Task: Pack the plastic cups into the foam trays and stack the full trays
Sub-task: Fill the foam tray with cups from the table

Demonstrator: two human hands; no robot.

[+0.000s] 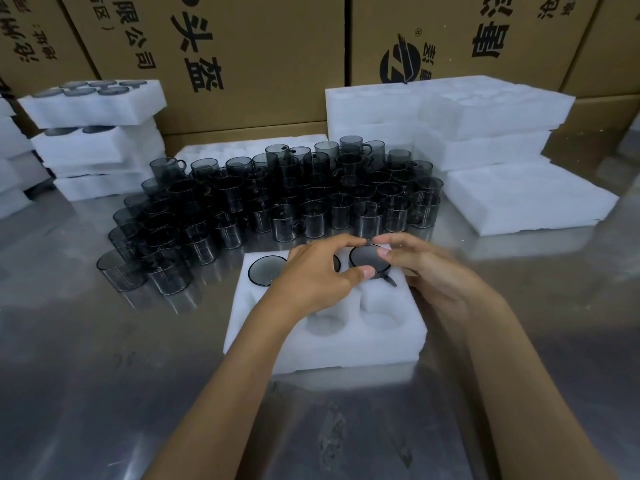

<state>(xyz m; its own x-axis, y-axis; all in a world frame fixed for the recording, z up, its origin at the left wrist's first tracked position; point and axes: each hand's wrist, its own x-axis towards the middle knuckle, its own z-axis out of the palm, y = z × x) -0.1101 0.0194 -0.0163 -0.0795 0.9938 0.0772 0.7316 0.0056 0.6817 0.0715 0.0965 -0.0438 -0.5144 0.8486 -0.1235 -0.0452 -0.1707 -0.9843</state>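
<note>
Fingers [360, 271] of the left hand [311, 282] and those of the right hand [420, 263] curled narrowly round the rim of a smoky plastic cup [367, 259], pinching it from both sides, apparently to seat it level in the far right pocket of the foam tray [263, 351]. Handle of that cup pointing toward the near edge of the tabletop [104, 393], lying in what looks like a slot cut for it. Another cup [265, 270] already sunk in the far left pocket; a third partly hidden behind the left hand in the middle pocket. Near row of pockets unfilled, so tray judged about half packed. Tray set close to the near edge, within easy reach. Just beyond it, a dense crowd of loose cups [287, 195] standing across the middle of the tabletop, ready to hand. Toward the far left corner, a stack of filled trays [97, 133]; toward the far right, spare foam trays [485, 133] piled up. Cardboard cartons [242, 46] walling the far edge.
</note>
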